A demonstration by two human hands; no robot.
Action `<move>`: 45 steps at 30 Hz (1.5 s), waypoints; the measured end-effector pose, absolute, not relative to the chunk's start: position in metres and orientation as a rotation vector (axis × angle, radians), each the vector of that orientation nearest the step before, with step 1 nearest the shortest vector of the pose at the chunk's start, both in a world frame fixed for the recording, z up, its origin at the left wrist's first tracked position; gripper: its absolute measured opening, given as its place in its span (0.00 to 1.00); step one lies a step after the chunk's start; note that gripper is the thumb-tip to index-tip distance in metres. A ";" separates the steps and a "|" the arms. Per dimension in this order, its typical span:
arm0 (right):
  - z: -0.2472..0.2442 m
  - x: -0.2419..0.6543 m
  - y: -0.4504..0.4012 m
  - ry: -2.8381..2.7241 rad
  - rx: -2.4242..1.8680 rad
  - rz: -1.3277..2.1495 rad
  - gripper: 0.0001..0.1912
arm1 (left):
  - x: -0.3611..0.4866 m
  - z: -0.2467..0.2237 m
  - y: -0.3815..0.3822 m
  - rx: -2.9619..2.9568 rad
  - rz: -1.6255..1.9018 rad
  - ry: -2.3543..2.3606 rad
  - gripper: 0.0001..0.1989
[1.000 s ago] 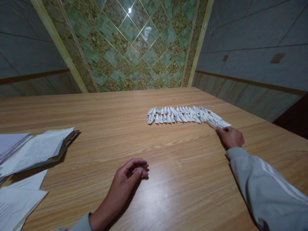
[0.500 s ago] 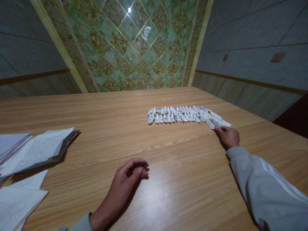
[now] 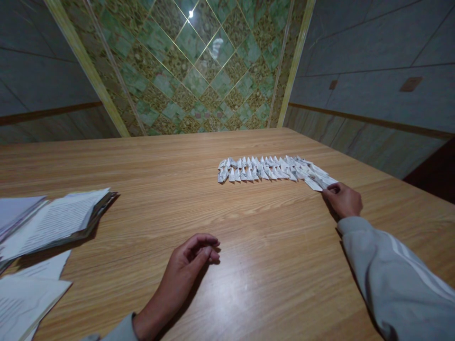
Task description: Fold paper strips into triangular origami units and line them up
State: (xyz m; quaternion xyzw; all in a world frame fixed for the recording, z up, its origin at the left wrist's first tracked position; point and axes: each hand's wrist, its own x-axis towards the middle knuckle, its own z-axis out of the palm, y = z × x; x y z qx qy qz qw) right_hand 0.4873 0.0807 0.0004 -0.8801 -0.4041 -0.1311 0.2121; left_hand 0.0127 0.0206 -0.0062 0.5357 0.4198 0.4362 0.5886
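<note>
Two rows of small pointed folded paper pieces (image 3: 261, 169), white with grey print, lie on the wooden table, overlapping one another. At their right end, longer flatter folded pieces bend toward me. My right hand (image 3: 343, 200) is closed there, thumb and fingers pinching the near edge of a folded paper piece (image 3: 314, 183). Its fingertips partly cover that end of the row. Nearer to me, my left hand (image 3: 194, 258) rests on the tabletop with loosely curled fingers, a gap between index finger and thumb, and nothing in it.
A stack of printed sheets (image 3: 67, 215) lies on the table (image 3: 159, 184) at the left. More loose paper sheets (image 3: 30, 303) lie nearer, at the lower left. Behind the table's far edge rises a green and brown tiled wall (image 3: 199, 71).
My right hand has slid slightly to the right along the end of the row, uncovering more of the near folded piece. My left hand has stayed put.
</note>
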 end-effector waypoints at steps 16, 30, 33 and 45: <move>0.006 0.486 0.081 -1.207 -2.537 -0.380 0.21 | 0.013 -0.005 0.021 1.255 1.027 0.972 0.09; 0.012 0.481 0.079 -1.068 -2.563 -0.365 0.21 | 0.014 0.000 0.020 1.261 1.022 1.027 0.10; 0.013 0.468 0.081 -1.170 -2.524 -0.400 0.23 | 0.015 0.002 0.020 1.253 1.022 1.032 0.10; 0.002 0.465 0.089 -1.340 -2.482 -0.366 0.17 | 0.015 0.000 0.020 1.246 1.017 1.008 0.09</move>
